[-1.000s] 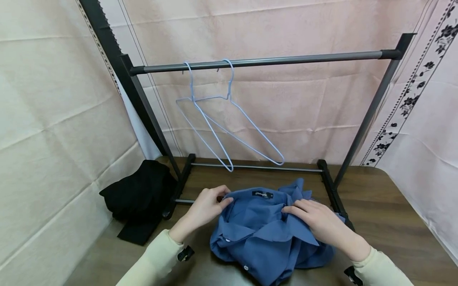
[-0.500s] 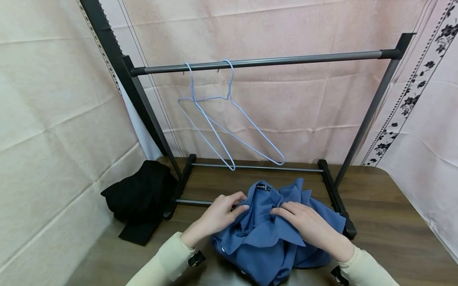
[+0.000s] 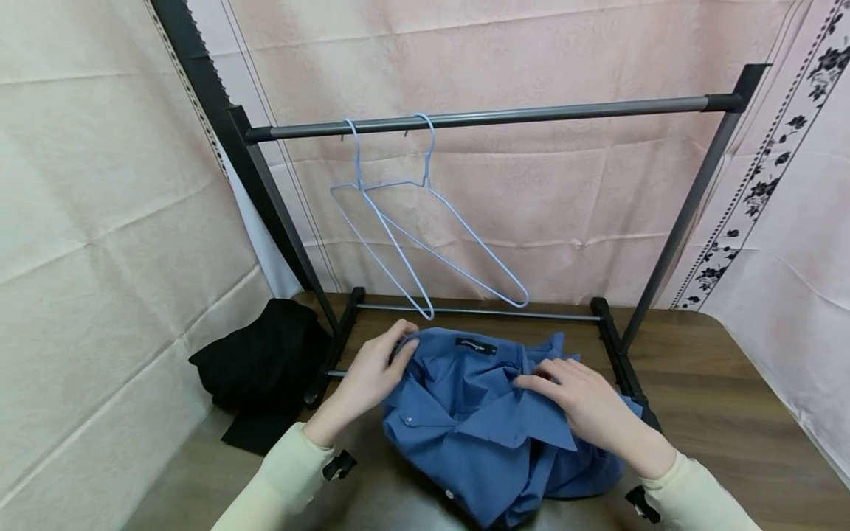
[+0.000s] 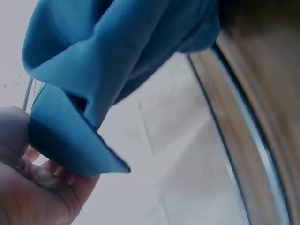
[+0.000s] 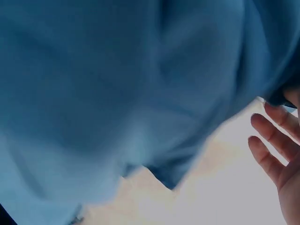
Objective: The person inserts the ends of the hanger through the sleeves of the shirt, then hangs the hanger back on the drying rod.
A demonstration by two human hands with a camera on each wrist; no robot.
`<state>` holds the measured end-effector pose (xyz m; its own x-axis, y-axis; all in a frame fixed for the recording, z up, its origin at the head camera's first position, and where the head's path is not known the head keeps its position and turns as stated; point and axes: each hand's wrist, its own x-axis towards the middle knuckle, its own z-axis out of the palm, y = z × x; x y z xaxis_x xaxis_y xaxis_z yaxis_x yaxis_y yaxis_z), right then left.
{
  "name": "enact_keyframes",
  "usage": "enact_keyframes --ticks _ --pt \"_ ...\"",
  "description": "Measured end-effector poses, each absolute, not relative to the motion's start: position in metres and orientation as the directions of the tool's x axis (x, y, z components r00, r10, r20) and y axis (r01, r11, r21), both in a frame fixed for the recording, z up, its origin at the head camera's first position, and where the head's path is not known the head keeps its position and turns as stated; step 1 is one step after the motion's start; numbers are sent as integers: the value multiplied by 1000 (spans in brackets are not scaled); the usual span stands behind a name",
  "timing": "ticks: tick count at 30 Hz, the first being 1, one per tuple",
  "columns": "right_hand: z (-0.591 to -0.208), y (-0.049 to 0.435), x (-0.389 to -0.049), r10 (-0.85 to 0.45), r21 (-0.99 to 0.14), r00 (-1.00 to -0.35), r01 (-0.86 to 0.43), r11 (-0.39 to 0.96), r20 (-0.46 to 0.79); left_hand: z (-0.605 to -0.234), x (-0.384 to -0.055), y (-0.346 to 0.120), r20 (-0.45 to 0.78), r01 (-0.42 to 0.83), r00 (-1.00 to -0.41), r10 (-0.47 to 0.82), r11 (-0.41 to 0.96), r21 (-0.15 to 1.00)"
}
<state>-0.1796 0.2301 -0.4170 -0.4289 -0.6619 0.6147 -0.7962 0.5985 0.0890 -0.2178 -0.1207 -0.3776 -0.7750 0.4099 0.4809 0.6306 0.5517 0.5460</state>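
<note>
A crumpled blue button-up shirt [image 3: 474, 435] is bunched up over the wooden table, its collar toward the rack and a dark label [image 3: 476, 346] showing inside the neck. My left hand [image 3: 372, 372] pinches the left side of the collar between thumb and fingers. In the left wrist view, a pointed flap of the collar [image 4: 70, 136] hangs from that grip. On the other side, my right hand [image 3: 584, 402] pinches the shirt near the right of the neck opening. Its other fingers [image 5: 274, 138] stand apart from the cloth in the right wrist view.
Beyond the shirt stands a black clothes rack [image 3: 505, 116] with two light blue hangers [image 3: 474, 240] on its bar. A folded black garment [image 3: 268, 361] lies at the left by the rack's foot. Pale cloth drapes [image 3: 106, 221] enclose the wooden table [image 3: 724, 398].
My left hand first moves right, folding the collar inward, then swings back left and up, spreading the neck so the label shows flat. The right hand shifts slightly left, then a little back right.
</note>
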Motion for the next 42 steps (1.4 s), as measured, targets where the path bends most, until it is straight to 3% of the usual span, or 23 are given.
enact_keyframes --ticks 7,21,26,31,38,42 --pt "-384 238 -188 -645 180 -329 -785 593 689 -348 -223 -135 609 704 -696 379 527 477" --pt "-324 236 -197 -584 196 -250 -781 593 772 -265 -236 -140 825 822 -457 333 511 249" --pt "-301 233 -198 -578 248 -192 -764 595 793 -239 -238 -137 857 843 -392 334 502 190" --pt "-301 234 -194 -598 233 -207 -786 573 774 -238 -232 -131 855 846 -389 342 499 185" --pt "-323 237 -190 -677 136 -329 -833 537 659 -261 -223 -122 818 808 -469 334 537 244" --pt "-338 231 -186 -616 41 -409 -811 584 673 -274 -220 -114 802 787 -508 314 549 283"
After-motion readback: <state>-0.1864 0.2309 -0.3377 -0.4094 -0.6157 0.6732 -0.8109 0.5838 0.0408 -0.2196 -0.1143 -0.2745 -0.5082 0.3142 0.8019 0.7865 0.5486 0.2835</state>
